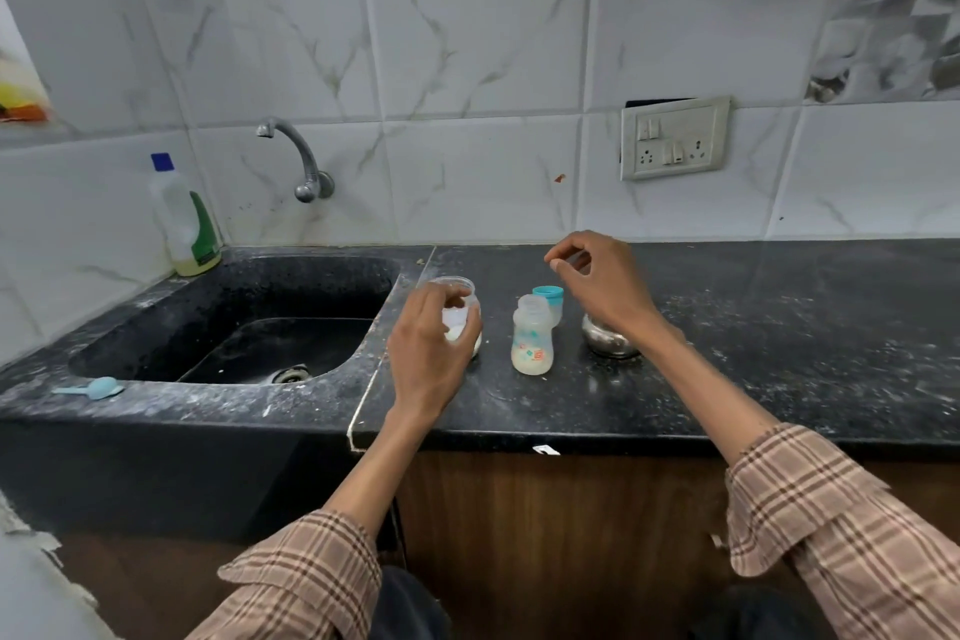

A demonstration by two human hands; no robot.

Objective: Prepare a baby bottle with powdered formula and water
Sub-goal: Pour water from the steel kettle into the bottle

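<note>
An open baby bottle stands upright mid-counter with pale powder or liquid at its bottom. Just behind it sits its teal cap. To the left, a clear open jar of white formula powder stands near the sink edge, and my left hand grips its side. My right hand hovers in the air above the counter behind the bottle, fingers loosely curled with thumb and forefinger close together; nothing shows between them. A steel cup sits under my right wrist, partly hidden. A light blue scoop lies on the sink's front rim.
A black sink with a wall tap fills the left. A detergent bottle stands in the back left corner. The black counter stretches right, dusted with white specks. A switch socket is on the tiled wall.
</note>
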